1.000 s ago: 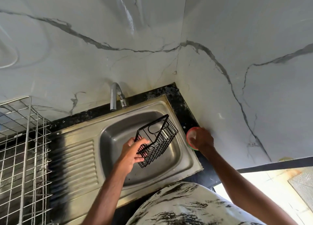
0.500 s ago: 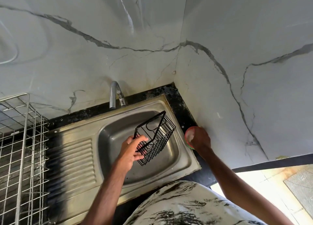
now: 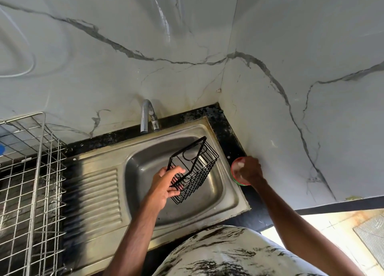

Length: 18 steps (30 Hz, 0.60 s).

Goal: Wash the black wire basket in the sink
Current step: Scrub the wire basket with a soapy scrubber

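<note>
1. I saw the black wire basket [image 3: 204, 167] as a small oblong cage of thin dark rods, with closely spaced bars on its sides and a flat frame bearing a looped wire on one face.
2. The basket hung tilted over the basin of the steel sink [image 3: 145, 167], lifted off the basin floor as far as I could judge.
3. Its long axis ran diagonally, from the low near end by the left grip [image 3: 166, 184] up and away toward the sink's far right corner.
4. The framed face pointed up and to the left, toward the tap [image 3: 146, 117].
5. The left grip was clenched round the basket's near end, thumb over the frame's edge and fingers curled under the wires.
6. The right grip [image 3: 249, 170] sat bent over a round red-rimmed tub [image 3: 234, 169] on the black desk [image 3: 226, 136], just beside the sink's right rim; I could not tell whether it grasped anything.
7. A metal wire rack [image 3: 37, 171] stood left of the draining board.
</note>
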### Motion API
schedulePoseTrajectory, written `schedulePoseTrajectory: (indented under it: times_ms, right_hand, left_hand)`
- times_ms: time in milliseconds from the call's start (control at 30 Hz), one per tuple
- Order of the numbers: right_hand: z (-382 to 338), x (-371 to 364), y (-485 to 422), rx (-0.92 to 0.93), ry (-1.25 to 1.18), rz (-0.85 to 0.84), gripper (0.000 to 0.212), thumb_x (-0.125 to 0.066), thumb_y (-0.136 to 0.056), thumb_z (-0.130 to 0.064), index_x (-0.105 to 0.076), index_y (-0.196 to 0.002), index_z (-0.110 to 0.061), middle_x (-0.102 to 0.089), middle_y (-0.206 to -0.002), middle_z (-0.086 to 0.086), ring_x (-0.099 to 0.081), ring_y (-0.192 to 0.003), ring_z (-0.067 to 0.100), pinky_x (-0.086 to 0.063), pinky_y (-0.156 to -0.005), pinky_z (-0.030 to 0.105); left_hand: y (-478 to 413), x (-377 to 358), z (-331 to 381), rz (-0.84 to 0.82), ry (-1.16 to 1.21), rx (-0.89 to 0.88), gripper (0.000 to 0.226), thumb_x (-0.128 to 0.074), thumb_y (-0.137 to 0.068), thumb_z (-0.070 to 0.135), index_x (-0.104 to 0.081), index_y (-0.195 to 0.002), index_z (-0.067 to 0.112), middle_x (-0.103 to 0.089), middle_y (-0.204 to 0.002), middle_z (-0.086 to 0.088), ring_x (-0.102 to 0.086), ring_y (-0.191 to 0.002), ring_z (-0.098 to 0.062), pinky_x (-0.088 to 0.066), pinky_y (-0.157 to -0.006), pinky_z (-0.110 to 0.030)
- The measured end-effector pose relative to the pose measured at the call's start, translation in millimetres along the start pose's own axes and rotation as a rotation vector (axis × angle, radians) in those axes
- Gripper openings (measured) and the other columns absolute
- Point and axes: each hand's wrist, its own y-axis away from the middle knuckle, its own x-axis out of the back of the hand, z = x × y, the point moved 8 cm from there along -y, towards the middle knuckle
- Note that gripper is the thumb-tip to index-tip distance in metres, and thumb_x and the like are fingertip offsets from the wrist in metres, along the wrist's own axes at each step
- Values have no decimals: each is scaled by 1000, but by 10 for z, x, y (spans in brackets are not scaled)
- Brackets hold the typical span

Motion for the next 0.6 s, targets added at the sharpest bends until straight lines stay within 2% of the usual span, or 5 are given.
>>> schedulePoseTrajectory:
  times_ms: [100,233,300,400,600]
  right_hand:
    - [117,143,-64,-37,-133,24,36,-78,-83,-12,-72,-118,-5,-68,-123,16,-63,-116,34,-45,-96,30]
    - [217,227,-54,-166,-382,-7,23,-80,-84,-11,-78,-104,-2,-76,-95,12,-69,-76,16,-51,-64,15]
    - [221,216,-30,-209,-447,-30,33,-86,-77,-16,-77,-106,-4,-73,-96,9,-68,-80,18,-48,-67,20]
    - [134,287,2,-139,-275,-23,52,-93,-66,-18,-73,-113,-7,-69,-109,9,-67,-102,26,-44,-81,24]
    - [35,513,83,26,-234,171,34,-86,-68,-4,-77,-101,-5,-74,-106,13,-68,-99,28,-40,-84,18]
  left_hand:
    - [-25,27,-27,12,17,7,46,-87,-74,27,-64,-113,17,-65,-122,-19,-69,-101,-37,-61,-86,-46]
    - [-43,15,-32,19,21,13,49,-88,-72,28,-64,-113,17,-62,-125,-18,-68,-102,-38,-61,-89,-48]
    - [-42,3,-25,15,21,16,51,-89,-71,28,-64,-114,17,-62,-126,-18,-68,-103,-38,-61,-89,-48]
    - [-31,-7,-29,5,19,14,53,-89,-71,28,-64,-117,16,-62,-126,-19,-68,-103,-38,-61,-87,-48]
    - [13,-24,-55,-11,22,15,54,-90,-69,30,-65,-115,16,-63,-125,-20,-68,-107,-40,-62,-87,-48]
